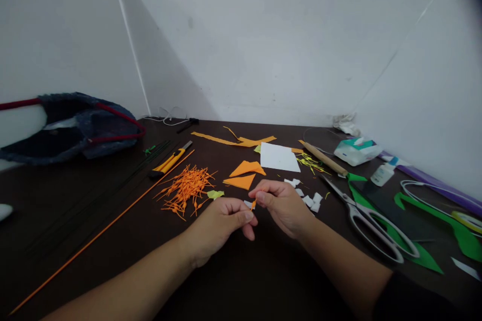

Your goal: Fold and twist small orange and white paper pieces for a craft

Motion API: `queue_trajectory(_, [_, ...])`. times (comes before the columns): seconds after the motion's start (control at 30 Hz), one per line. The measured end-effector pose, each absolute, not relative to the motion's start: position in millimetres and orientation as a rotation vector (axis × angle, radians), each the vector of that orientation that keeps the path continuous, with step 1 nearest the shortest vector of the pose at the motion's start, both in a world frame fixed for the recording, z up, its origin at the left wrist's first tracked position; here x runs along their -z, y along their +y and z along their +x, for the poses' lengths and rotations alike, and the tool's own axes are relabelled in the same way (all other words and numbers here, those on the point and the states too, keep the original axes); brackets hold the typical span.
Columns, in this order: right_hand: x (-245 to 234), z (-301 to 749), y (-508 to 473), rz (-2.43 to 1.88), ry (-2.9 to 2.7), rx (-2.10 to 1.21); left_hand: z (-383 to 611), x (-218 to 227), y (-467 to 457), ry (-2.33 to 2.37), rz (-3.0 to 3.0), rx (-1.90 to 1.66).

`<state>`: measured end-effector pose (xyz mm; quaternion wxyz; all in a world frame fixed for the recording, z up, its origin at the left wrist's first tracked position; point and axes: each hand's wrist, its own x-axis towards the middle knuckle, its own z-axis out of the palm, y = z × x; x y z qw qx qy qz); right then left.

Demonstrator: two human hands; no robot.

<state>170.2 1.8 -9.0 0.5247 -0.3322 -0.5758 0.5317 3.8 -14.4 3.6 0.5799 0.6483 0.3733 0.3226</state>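
Between my two hands is a small twisted orange paper piece [253,204]. My left hand [226,220] pinches its lower end between thumb and fingertips. At its upper end, my right hand [280,203] closes thumb and forefinger on it. Left of my hands lies a pile of similar twisted orange paper pieces [190,185], thin at the ends and thicker in the middle. Just beyond my hands are two folded orange paper sheets [241,181]. A yellow-green scrap [215,194] lies near my left hand, and white paper scraps [312,202] lie beside my right.
Scissors [367,210] lie on green paper at right, near a glue bottle [383,173] and tissue pack [357,150]. A yellow cutter [169,161] and long orange stick [101,233] lie left. White paper [279,157] and a wooden stick [324,158] lie farther back.
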Motion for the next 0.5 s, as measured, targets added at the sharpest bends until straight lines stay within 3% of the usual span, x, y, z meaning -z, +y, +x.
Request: queue_trajectory(0.5, [12.4,150.5,-5.7,-1.162,-1.295,-0.841,9.0,-7.2,-16.4,1.133,1.854,-0.629])
